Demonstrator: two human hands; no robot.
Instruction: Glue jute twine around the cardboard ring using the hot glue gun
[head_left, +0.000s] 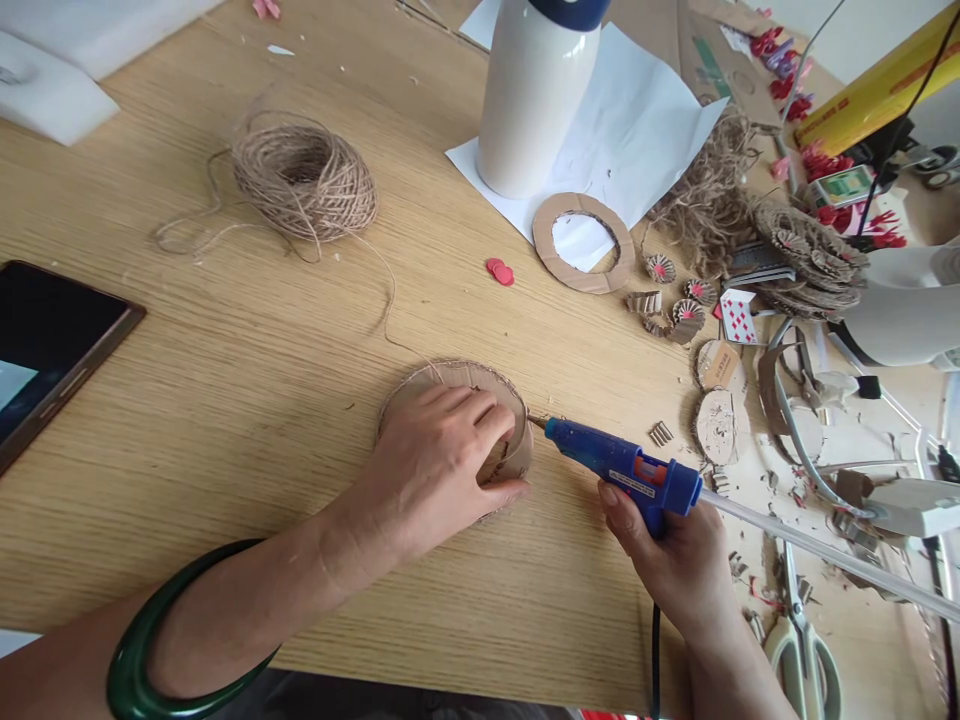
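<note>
1) Glue gun (626, 462) has its nozzle at the right edge of the cardboard round (474, 376); a slip inward could put hot glue on the left hand (431, 455), lying just beside it

2) That hand bends its fingers over the round, thumb apart at the near rim; the fingertips are partly hidden, so I cannot tell whether they pinch it; too light a press could let the round skid on the table (300, 400)

3) The right hand (675, 560) wraps the gun's handle; a tug on the black cord (656, 650), below and right of the round, could jerk the nozzle off its edge

4) Twine (392, 290) trails to the round's far edge from a loose ball (330, 195), beyond it to the left; a snagged loop could pull the strand out of line

5) Materials: hairy, coarse twine; flat brown cardboard with a rough cut rim; glossy blue plastic gun; long translucent stick (810, 541) behind it; farther beyond the round, a flat cardboard ring (541, 238)
</note>
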